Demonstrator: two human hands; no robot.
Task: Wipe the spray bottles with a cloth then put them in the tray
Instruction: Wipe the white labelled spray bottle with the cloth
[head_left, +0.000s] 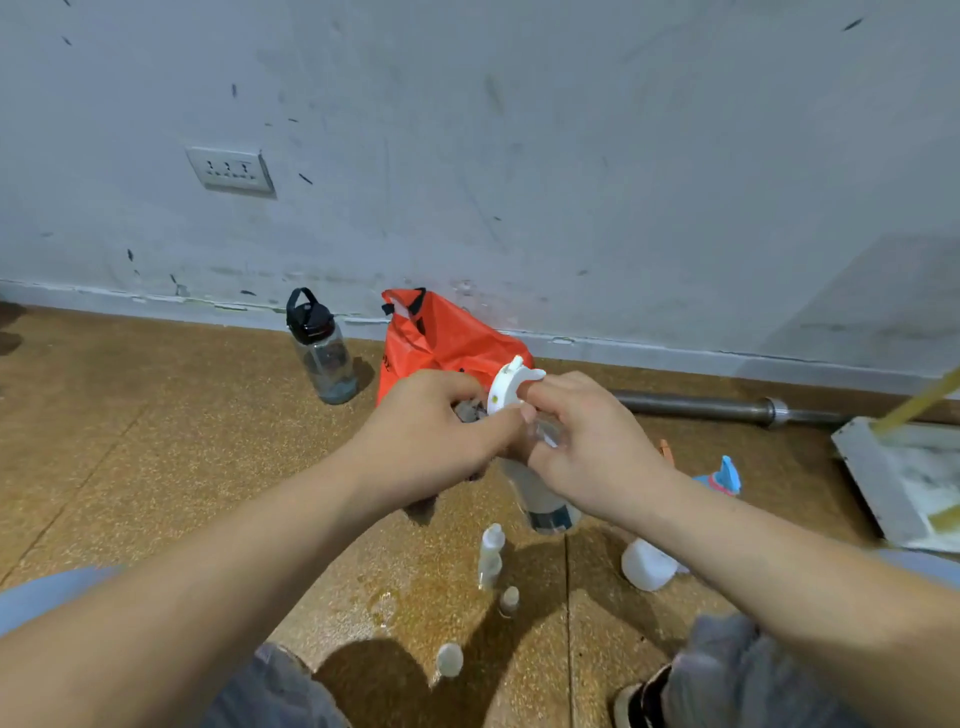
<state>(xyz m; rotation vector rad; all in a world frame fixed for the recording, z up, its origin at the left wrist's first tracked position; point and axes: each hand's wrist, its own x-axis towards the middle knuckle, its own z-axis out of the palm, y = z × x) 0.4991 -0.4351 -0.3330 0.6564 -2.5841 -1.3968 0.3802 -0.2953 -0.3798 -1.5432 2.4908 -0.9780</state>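
Spray bottle (535, 488) is held in mid-air above the floor (156, 441) in the head view. Its white trigger head (511, 387) is set up and away from the person and its base is tilted down toward them, so the long axis is near upright with a lean. The grip of the right hand (582, 447) is clamped round the bottle's neck and upper body. The grip of the left hand (436, 426) is closed on what appears to be a grey cloth (467, 410), pressed just below the trigger head; most of it is hidden by the fingers. Wiping is judged to be under way. The tray (883, 478) is seen on the floor well off to the right, nearer the right hand, so the bottle is best carried rightward and set down by that hand. Small bottles (491, 553) are seen standing on the floor below.
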